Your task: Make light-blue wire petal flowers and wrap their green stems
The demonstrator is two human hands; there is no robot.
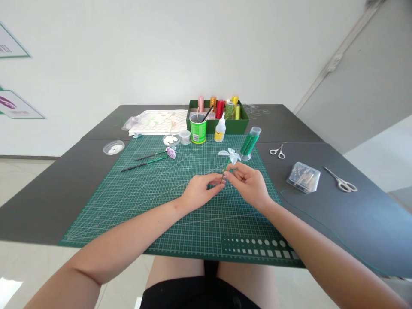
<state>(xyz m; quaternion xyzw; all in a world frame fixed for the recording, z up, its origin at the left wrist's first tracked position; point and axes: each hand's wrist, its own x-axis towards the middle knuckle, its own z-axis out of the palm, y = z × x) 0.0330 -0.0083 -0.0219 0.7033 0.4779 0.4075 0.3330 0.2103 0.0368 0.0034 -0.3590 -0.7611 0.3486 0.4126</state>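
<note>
Over the green cutting mat (154, 201) both my hands meet on a small white flower (230, 155) with a thin green stem. My left hand (199, 191) pinches the lower end of the stem with its fingers closed. My right hand (249, 182) grips the stem just under the petals, fingers closed too. The flower tilts up and away from me. A thin green thread (309, 216) trails from near my right wrist across the dark table to the right.
A purple flower on a stem (161, 155) lies on the mat's far left. Behind stand a green cup (198, 128), a glue bottle (220, 128), a green thread spool (250, 143) and a box of spools (222, 113). Two scissors (278, 151) (343, 182) and a clear case (303, 177) lie right.
</note>
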